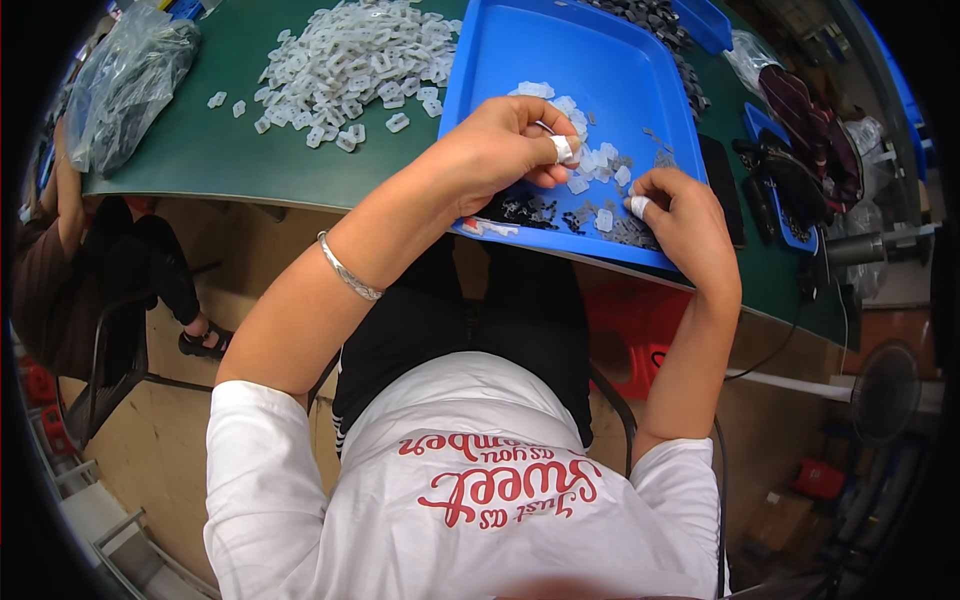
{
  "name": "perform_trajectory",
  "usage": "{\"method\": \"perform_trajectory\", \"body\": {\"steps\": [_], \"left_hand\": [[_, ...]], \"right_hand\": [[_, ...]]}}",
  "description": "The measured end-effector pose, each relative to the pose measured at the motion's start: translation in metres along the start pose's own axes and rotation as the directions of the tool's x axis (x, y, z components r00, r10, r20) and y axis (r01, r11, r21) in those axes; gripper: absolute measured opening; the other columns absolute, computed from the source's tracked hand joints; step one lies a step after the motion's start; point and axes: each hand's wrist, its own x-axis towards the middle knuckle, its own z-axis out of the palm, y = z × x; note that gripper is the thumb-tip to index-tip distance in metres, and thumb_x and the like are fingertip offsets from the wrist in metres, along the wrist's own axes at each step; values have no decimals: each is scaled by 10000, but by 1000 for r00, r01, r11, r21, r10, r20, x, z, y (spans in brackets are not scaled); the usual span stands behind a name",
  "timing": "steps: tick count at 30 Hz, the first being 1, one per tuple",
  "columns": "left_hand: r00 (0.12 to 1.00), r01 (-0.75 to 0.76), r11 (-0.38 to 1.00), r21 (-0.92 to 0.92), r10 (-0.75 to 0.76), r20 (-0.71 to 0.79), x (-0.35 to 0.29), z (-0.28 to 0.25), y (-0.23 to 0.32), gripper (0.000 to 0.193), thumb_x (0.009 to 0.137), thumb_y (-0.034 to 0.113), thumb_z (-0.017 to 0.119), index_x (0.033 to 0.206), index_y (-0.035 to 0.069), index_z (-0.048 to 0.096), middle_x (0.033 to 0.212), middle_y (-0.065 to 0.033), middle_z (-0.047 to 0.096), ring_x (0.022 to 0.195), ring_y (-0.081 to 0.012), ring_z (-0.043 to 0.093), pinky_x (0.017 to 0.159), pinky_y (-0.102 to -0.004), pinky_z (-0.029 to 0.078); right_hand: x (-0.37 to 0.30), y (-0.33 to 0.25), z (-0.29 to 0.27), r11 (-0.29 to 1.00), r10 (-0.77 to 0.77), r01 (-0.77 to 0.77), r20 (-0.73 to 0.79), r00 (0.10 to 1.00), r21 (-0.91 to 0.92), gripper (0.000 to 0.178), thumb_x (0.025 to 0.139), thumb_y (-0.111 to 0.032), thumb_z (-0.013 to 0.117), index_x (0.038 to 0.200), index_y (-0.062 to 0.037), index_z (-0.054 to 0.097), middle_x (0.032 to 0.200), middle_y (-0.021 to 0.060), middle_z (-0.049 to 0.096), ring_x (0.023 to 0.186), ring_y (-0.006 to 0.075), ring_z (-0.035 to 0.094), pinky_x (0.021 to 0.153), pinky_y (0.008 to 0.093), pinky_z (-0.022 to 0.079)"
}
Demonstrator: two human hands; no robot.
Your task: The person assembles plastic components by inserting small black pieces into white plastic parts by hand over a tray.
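Smooth plastic tray (pixel 560 50), shiny metal bangle (pixel 343 270)

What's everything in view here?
Flat green tabletop: one, green, top
Shallow blue plastic tray: one, blue, on the tabletop
Small translucent plastic pieces: uncountable, whitish, left of tray and inside
Tiny black bits: uncountable, black, near tray edge
Small dark parts: uncountable, blackish, beyond tray
Crumpled clear plastic bag: one, colourless, tabletop's left end
Maroon fabric bundle: one, maroon, right of tray
Blurred clutter: uncounted, mixed, right side
Seated co-worker: one, brown top, left
White shirt: one, white, bottom centre
Left hand: one, taped, over tray
Right hand: one, taped, tray's right
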Motion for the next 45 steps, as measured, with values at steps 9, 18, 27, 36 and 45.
{"method": "perform_trajectory", "body": {"steps": [9,18,27,36,45], "left_hand": [[999,-39,969,242,36,15,-3,3,4,221,901,79,630,1078,-47,593,852,-64,640,739,-91,620,663,-196,521],[998,-56,997,45,55,24,-1,0,-1,235,909,2,559,1131,-69,584,982,-116,630,831,-131,652,772,-220,553],[997,-61,993,99,64,-30,-4,2,4,281,875,-16,563,1147,-81,575,933,-122,645,847,-162,676,774,-228,561],[998,-67,997,-39,67,0,2,-2,-1,179,862,-54,554,1039,-81,561,938,-149,637,933,-241,688,796,-255,587],[998,-62,998,25,63,-21,0,-2,1,216,834,-16,614,1043,-54,577,935,-112,638,883,-207,691,762,-248,566]], "right_hand": [[18,-6,25,995,-72,81,-136,988,56,116,805,-111,681,870,-17,666,833,131,657,741,287,631,675,385,478],[13,-5,26,987,-157,162,-163,974,15,116,821,-118,669,854,-14,630,826,137,646,738,310,620,671,401,472],[13,-3,25,976,-182,199,-167,969,91,106,820,-66,666,889,-1,617,845,155,651,725,305,634,676,393,492],[13,-4,22,977,-192,203,-145,971,69,121,820,-53,658,931,-6,644,864,141,650,742,292,640,690,373,499],[13,-4,26,964,-258,267,-202,945,14,76,846,-54,626,895,4,614,872,151,647,747,305,637,688,377,496]]}}
